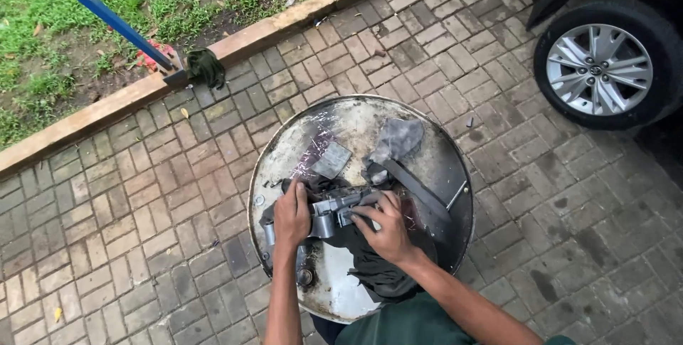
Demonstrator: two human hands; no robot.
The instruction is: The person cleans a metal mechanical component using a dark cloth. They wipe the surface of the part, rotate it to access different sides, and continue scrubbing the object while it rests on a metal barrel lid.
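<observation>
Grey metal part (340, 211), likely heavy, rigid and greasy, rests on a dark rag (373, 263) atop the round drum top (455, 174); your left hand (292, 215) and right hand (388, 225) both clasp its ends.

Work surface: a round, scratched metal drum top (441, 167), standing on grey brick paving (142, 231). Lying directly on it: a dark rag (370, 263) at 6 o'clock, a grey metal part (334, 211) at centre, a flat grey plate (331, 159) at 11 o'clock, a grey cloth (398, 137) at 1 o'clock, a black strap (420, 190) at 3 o'clock.
</observation>
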